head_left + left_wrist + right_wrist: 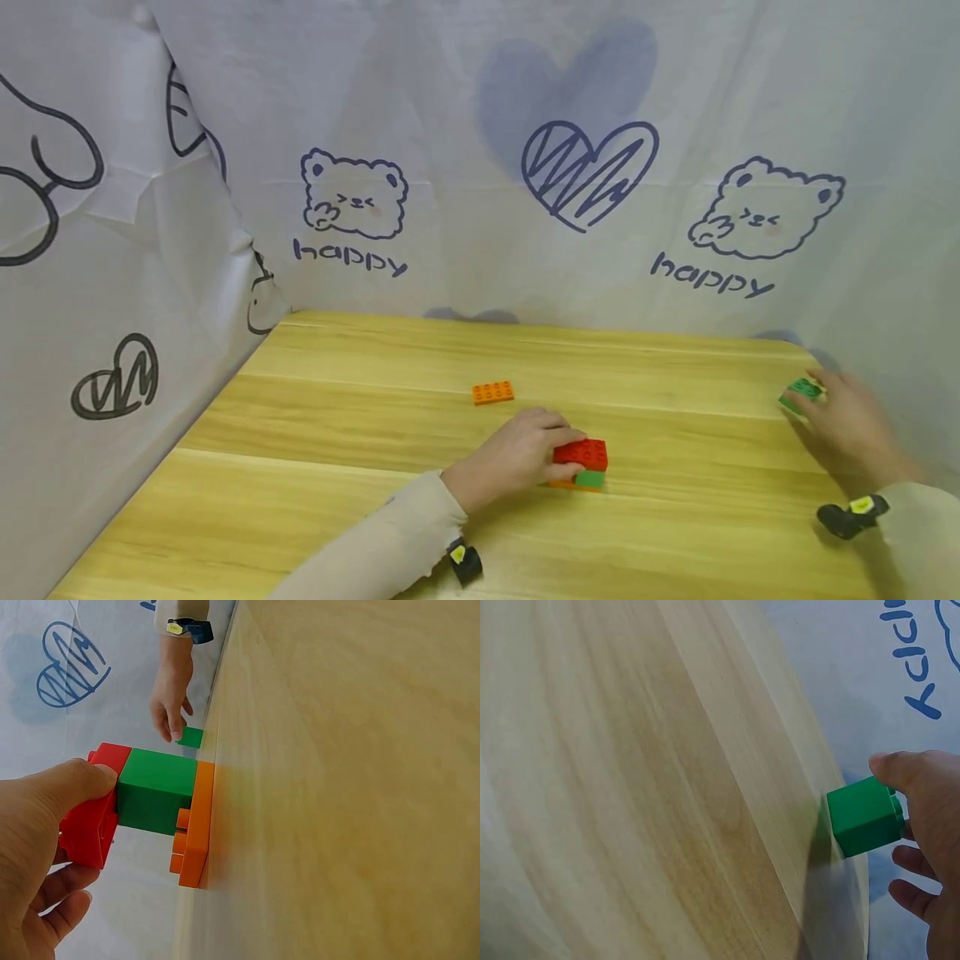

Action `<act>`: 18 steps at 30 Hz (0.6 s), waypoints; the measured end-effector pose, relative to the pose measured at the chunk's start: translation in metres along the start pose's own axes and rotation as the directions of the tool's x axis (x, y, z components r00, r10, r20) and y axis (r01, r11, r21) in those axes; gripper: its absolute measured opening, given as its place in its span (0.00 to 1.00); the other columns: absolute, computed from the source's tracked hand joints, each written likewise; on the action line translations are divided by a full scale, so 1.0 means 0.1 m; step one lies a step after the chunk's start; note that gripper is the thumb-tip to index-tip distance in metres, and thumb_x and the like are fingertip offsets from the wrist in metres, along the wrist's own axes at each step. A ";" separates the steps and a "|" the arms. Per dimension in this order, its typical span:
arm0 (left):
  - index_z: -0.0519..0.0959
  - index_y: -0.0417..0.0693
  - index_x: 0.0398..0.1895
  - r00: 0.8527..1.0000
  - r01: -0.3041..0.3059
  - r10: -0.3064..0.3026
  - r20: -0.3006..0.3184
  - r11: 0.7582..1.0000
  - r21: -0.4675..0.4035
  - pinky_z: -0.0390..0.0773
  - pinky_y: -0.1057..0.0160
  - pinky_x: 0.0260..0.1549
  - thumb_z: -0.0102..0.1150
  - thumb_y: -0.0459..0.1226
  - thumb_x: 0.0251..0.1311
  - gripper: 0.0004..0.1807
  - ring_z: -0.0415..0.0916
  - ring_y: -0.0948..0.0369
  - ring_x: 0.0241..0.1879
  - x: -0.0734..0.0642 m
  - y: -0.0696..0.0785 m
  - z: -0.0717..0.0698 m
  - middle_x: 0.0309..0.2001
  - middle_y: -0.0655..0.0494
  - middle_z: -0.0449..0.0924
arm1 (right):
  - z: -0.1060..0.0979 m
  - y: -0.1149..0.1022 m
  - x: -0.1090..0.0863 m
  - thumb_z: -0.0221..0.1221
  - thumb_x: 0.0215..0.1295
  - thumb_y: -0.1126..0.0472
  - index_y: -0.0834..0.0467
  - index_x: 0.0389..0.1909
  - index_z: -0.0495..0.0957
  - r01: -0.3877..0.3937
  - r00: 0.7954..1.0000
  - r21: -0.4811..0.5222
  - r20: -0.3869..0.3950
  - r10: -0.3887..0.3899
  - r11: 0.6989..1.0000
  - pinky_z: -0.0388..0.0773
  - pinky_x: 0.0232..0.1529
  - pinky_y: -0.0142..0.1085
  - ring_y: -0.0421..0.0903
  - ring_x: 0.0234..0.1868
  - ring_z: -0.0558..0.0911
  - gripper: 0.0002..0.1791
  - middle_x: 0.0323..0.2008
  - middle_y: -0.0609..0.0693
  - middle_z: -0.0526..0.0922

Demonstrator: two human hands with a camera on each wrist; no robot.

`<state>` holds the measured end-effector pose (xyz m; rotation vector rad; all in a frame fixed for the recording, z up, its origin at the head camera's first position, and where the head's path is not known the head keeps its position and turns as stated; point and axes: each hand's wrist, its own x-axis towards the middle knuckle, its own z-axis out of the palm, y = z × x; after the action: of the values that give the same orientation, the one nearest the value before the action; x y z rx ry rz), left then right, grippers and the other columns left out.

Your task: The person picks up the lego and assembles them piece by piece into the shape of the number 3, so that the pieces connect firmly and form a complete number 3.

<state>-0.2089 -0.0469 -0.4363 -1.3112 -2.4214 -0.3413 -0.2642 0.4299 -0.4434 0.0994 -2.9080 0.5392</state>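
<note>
My left hand (513, 458) grips the red brick (105, 806) on top of a small stack, thumb on one side and fingers on the other. Under the red brick is a green brick (156, 789), and at the bottom a thin orange brick (197, 825) with some studs bare. The stack stands on the wooden table. Off at the table's far right, my right hand (855, 421) has its thumb and fingers around a loose green brick (865, 816), whose studs face the palm.
A flat orange brick (492, 392) with studs up lies behind the left hand. The wooden table (337, 417) ends at a white printed cloth (465, 250) hanging at the back, with more cloth along the left.
</note>
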 end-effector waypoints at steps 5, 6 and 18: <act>0.84 0.51 0.52 1.000 -0.002 0.002 -0.001 1.000 0.007 0.74 0.68 0.49 0.65 0.53 0.60 0.22 0.77 0.65 0.41 0.00 -0.01 0.02 0.42 0.61 0.82 | 0.02 0.03 0.03 0.53 0.72 0.45 0.78 0.62 0.60 0.017 1.000 -0.018 -0.021 -0.018 1.000 0.69 0.40 0.66 0.76 0.44 0.71 0.39 0.48 0.80 0.69; 0.84 0.51 0.52 1.000 -0.002 0.002 -0.001 1.000 0.005 0.74 0.67 0.49 0.66 0.53 0.60 0.22 0.77 0.65 0.41 0.00 -0.01 0.01 0.42 0.61 0.82 | 0.02 0.03 0.03 0.54 0.72 0.46 0.79 0.61 0.61 0.025 0.999 -0.024 -0.027 -0.025 0.999 0.69 0.38 0.65 0.75 0.43 0.72 0.38 0.46 0.80 0.70; 0.83 0.51 0.53 1.000 0.006 -0.006 0.011 1.000 -0.007 0.74 0.69 0.48 0.64 0.52 0.61 0.22 0.77 0.65 0.41 0.01 0.00 -0.02 0.42 0.60 0.82 | 0.01 0.00 0.04 0.53 0.73 0.49 0.77 0.59 0.63 0.003 1.000 -0.016 0.012 -0.003 1.000 0.71 0.38 0.63 0.74 0.43 0.74 0.33 0.47 0.78 0.73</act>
<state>-0.2088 -0.0469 -0.4338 -1.3121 -2.4362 -0.3451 -0.2686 0.4297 -0.4433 0.1045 -2.9229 0.5160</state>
